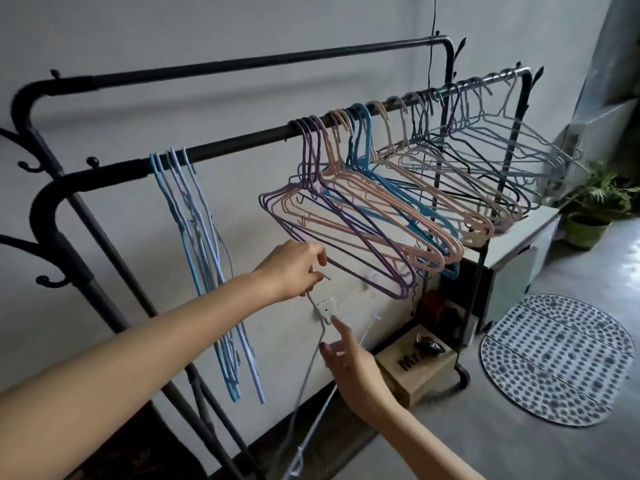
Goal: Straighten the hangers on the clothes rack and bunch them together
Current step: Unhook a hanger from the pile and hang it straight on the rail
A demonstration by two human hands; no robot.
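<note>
Hangers crowd the right stretch of your clothes rack's front rail: purple hangers lead the row, then pink hangers, a blue one, and paler ones running toward the rail's right end, all swung askew. Near the rail's left end a tight bunch of light-blue hangers hangs straight down. Your left hand pinches the hook of a pale wire hanger held off the rail, below the purple ones. Your right hand is spread wide, fingertips just beside that hanger's neck; contact is unclear. A patterned mat lies on the floor.
</note>
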